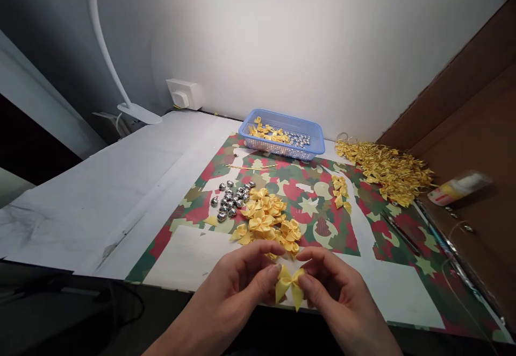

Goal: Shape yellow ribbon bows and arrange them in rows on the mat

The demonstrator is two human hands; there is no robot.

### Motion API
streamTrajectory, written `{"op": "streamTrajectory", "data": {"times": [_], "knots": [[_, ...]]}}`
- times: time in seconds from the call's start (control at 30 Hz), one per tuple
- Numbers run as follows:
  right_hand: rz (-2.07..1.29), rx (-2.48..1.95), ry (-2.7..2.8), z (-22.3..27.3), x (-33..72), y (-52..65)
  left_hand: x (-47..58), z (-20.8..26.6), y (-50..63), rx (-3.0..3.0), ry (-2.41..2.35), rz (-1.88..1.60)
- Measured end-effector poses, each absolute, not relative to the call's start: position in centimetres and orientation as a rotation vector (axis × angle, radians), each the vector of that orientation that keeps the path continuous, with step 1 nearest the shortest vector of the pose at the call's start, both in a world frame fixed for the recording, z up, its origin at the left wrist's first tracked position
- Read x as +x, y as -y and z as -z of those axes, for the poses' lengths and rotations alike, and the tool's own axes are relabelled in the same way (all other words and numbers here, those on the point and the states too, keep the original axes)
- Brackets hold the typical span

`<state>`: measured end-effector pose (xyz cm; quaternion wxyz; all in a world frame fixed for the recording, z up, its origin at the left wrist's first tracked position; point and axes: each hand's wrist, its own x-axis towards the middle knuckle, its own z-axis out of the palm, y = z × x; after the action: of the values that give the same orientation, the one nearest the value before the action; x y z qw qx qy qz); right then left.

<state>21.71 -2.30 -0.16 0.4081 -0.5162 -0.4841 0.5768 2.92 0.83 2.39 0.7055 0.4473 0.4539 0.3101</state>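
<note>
Left hand and right hand grasp one bow between thumbs and fingers, at the near edge of the table. Loose bows heaped just beyond; bells to their left. Basket at rear.

At the table's near edge, fingers hide parts of the held yellow ribbon bow and the piled bows. The forearms are cut off below, the gooseneck lamp above. Near the right edge, the label on the bottle is too blurred to read.
</note>
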Motion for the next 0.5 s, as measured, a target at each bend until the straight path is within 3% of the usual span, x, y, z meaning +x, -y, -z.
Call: {"op": "streamTrajectory", "data": {"times": [0.17,0.27,0.5], "knots": [[-1.391,-1.343,1.288,-0.1,22.0,2.5,3.0,-2.5,-1.1,0.863,-1.045,-0.714],[-1.151,-1.479,1.449,-0.7,23.5,0.7,2.7,-2.3,-1.3,0.893,-1.075,-0.775],[-0.732,-1.811,1.556,-2.4,31.0,-12.5,1.9,-0.9,-0.9,0.990,-1.168,-0.868]]}}
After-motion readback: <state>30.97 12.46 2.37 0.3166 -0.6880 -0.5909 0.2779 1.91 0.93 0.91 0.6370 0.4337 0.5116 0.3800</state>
